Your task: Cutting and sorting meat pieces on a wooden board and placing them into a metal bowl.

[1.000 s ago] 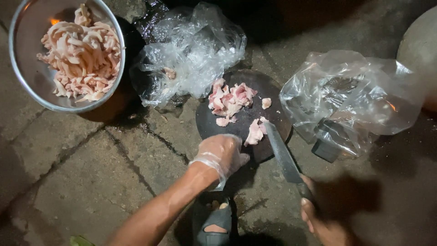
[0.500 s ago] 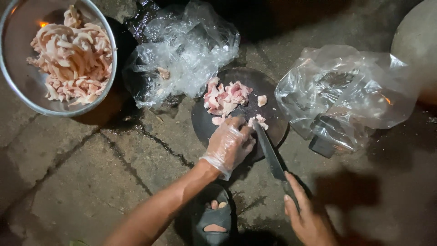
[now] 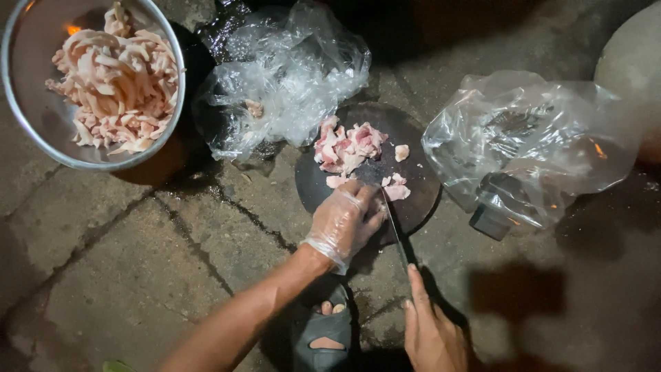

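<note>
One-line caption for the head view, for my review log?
Gloved left hand steadies meat pieces on round chopping board while right hand cuts with knife.

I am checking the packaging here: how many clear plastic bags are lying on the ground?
2. One plastic bag lies crumpled above the round chopping board; the other lies to the board's right.

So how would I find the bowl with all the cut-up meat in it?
Start at the dark round chopping board in the middle, where the gloved left hand rests. Go up and left, past the crumpled clear plastic bag, to the top-left corner. There sits a shiny metal bowl, the only bowl, heaped with pale pink strips.
</note>
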